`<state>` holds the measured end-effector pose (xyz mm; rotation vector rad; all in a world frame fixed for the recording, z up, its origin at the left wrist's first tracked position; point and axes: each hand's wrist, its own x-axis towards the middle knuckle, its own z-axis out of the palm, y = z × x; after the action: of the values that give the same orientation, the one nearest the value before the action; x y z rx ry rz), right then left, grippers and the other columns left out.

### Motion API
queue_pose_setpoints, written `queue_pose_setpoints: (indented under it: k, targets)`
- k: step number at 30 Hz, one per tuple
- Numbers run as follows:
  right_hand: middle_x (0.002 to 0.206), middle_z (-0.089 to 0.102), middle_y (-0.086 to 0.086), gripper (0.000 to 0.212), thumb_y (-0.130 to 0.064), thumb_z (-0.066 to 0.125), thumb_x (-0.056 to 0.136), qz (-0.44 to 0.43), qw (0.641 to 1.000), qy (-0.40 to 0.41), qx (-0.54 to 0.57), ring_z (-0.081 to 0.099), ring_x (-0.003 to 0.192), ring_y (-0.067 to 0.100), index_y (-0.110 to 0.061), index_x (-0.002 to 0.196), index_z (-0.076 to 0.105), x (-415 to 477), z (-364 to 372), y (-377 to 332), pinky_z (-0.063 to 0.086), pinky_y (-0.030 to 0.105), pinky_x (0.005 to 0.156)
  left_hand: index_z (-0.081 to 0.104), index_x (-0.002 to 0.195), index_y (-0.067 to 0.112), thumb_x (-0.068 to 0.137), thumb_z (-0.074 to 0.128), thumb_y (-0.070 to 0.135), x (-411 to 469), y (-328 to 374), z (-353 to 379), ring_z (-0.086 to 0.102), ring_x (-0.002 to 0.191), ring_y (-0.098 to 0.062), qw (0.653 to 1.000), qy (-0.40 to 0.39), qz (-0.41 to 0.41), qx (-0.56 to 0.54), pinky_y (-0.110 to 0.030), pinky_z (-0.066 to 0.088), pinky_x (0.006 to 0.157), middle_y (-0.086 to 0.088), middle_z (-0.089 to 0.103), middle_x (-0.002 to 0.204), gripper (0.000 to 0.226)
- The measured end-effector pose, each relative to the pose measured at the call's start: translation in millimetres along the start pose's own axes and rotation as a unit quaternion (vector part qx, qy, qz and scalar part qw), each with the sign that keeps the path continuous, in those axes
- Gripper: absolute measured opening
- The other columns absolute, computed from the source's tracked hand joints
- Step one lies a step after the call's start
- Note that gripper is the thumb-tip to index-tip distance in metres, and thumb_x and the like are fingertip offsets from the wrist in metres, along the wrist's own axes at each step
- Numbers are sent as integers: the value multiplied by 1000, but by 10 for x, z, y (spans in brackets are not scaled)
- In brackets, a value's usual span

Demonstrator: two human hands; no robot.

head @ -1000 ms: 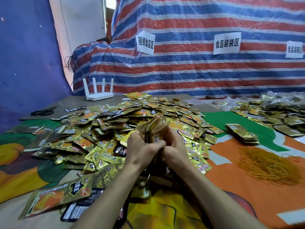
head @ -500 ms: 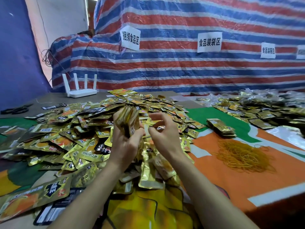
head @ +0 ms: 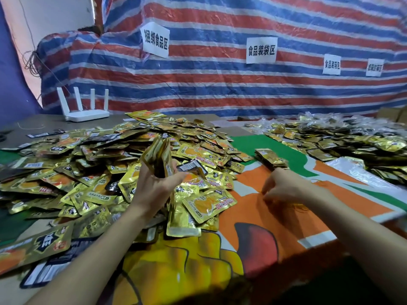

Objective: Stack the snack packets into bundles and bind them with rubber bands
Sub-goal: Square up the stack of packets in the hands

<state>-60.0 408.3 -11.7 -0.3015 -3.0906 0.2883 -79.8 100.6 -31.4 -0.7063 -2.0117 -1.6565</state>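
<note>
Stack (head: pixel 157 157) at frame centre, upright over the pile (head: pixel 88 172); your left hand (head: pixel 154 186) grips its base, fingers curled round; right hand (head: pixel 284 186) on the bands (head: pixel 299 206), centre right, pinch unclear; lift one band only; hold stack edges square.

Lighting: even, diffuse, moderately bright; source not in view. Brightest patch is the pale bare wall strip (head: pixel 50 23) at upper left, washed out to pinkish white.

Glare: specular highlights speckle the loose heap of gold foil snack packets (head: pixel 88 172) and the crinkled clear plastic sheet (head: pixel 350 170) at right.

Shadows: soft and short. The lower right corner falls nearly black.

Blur: right hand (head: pixel 284 186) smeared by motion, fingers not resolved. The upright stack of gold foil packets (head: pixel 157 157) gripped in the left hand (head: pixel 154 186) is also soft.

Distortion: wide-angle bowing; bands of the red, white and blue striped tarpaulin (head: pixel 242 95) curve toward the edges.

The 2 small white paper labels (head: pixel 331 64) at far right are unreadable.
</note>
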Motion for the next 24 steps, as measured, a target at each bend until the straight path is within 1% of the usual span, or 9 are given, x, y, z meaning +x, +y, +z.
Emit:
queue_pose_setpoints:
  k: [3, 6, 9, 12, 14, 16, 20, 22, 24]
  targets:
    - [88, 75, 0, 7, -19, 77, 84, -4, 999, 19, 36, 69, 81, 13, -18, 89, 81, 29, 45, 33, 59, 29, 76, 47, 79, -8, 66, 64, 14, -13, -22, -7, 49, 73, -35, 1000, -10, -14, -13, -51, 47, 73, -24, 50, 81, 30]
    - [86, 74, 0, 3, -19, 78, 84, 15, 999, 28, 41, 68, 82, 16, -19, 81, 80, 42, 44, 37, 61, 35, 78, 52, 80, 3, 66, 65, 13, -21, -36, -37, 53, 72, -20, 999, -5, -35, -26, -57, 49, 81, -16, 54, 80, 21]
    - [80, 74, -4, 6, -19, 82, 79, 26, 996, 53, 65, 68, 81, 15, -21, 74, 80, 43, 5, 62, 59, 34, 74, 54, 90, 2, 67, 64, 11, -14, -65, -56, 53, 75, -22, 998, -4, -58, -40, -65, 47, 84, -13, 53, 74, 27]
    - [77, 75, -3, 10, -20, 91, 72, 33, 987, 86, 133, 67, 79, 12, -20, 70, 81, 35, -66, 108, 54, 30, 71, 56, 92, 11, 66, 65, 12, -7, -69, -67, 54, 78, -25, 997, -1, -68, -44, -66, 47, 87, -10, 53, 79, 28]
    - [77, 75, -1, 11, -21, 93, 69, 41, 982, 98, 155, 68, 80, 13, -18, 71, 82, 26, -109, 141, 55, 33, 73, 56, 89, 14, 65, 65, 12, -4, -71, -69, 54, 80, -33, 997, -2, -68, -44, -69, 46, 89, -11, 54, 82, 26]
    - [80, 76, 2, 10, -19, 91, 72, 46, 978, 112, 169, 68, 81, 15, -15, 76, 83, 25, -137, 169, 54, 31, 70, 59, 88, 18, 65, 65, 12, 1, -75, -74, 56, 88, -42, 996, 2, -74, -45, -69, 46, 91, -11, 56, 86, 25]
    - [85, 74, 6, 8, -16, 82, 83, 53, 977, 113, 171, 64, 75, 14, -9, 89, 82, 33, -170, 202, 44, 23, 56, 60, 91, 19, 65, 66, 12, 2, -74, -77, 55, 85, -30, 995, -2, -81, -63, -70, 46, 90, -12, 56, 85, 28]
    - [83, 73, 7, 9, -16, 81, 85, 50, 977, 133, 160, 65, 74, 16, -10, 90, 81, 19, -179, 191, 47, 26, 58, 61, 90, 18, 65, 66, 12, 4, -64, -76, 55, 85, -28, 994, -2, -84, -74, -70, 47, 89, -12, 56, 86, 27]
    - [87, 75, 8, 10, -20, 81, 86, 44, 972, 178, 148, 67, 78, 20, -12, 90, 81, -2, -197, 163, 56, 34, 68, 61, 91, 16, 65, 65, 11, 4, -53, -76, 54, 83, -28, 993, -2, -87, -85, -70, 47, 87, -14, 55, 85, 26]
